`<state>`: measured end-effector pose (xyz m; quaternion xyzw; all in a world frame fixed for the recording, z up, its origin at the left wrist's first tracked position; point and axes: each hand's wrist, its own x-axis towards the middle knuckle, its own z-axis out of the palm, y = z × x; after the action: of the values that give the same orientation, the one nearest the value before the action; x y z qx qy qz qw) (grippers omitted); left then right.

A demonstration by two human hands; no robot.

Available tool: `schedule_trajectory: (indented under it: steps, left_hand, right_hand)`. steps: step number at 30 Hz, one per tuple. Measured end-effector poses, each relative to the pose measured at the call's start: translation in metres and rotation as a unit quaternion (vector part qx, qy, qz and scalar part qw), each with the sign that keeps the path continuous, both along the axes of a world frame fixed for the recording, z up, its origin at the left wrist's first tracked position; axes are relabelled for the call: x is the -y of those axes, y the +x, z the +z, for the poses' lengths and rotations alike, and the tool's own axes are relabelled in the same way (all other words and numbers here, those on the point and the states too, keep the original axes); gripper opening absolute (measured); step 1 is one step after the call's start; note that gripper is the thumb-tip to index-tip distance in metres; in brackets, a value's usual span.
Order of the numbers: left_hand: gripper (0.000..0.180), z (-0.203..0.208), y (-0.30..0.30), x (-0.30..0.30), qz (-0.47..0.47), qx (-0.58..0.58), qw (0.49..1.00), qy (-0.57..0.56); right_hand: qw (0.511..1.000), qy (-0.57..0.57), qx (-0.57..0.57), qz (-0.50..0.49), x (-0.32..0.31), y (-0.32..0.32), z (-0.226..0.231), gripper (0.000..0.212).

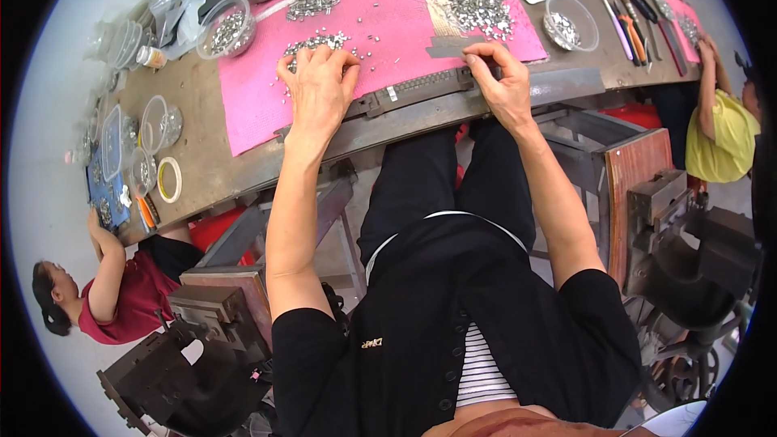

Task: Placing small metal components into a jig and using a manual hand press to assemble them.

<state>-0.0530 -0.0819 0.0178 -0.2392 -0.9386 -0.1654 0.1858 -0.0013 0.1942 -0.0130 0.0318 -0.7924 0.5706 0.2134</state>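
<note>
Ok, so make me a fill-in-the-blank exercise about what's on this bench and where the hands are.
1. The mat spread on the bench is ____ in colour.
2. The hand at the near edge of a pile of small silvery pieces is the person's ____ one.
3. The right hand is at the ____ end of the long, narrow fixture.
4. The ring of tape lies to the ____ of the mat.

Missing words: pink; left; right; left.
</note>
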Motion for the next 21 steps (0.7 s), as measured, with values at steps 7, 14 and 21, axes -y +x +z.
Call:
schedule_trajectory:
  steps: [7,14,21]
  left_hand:
    - [0.008,0.003,0.006,-0.015,-0.047,-0.007,0.997,0.059]
    - [0.009,-0.004,0.032,-0.067,-0.122,0.026,0.983,0.135]
    - [0.010,-0.011,0.033,-0.070,-0.118,0.016,0.984,0.130]
  right_hand:
    - [1.000,-0.009,-0.005,-0.011,-0.001,0.001,-0.001,0.008]
    - [0.999,0.033,-0.027,-0.021,0.001,0.003,0.001,0.007]
    - [0.996,0.074,-0.039,-0.025,0.002,0.004,0.006,0.008]
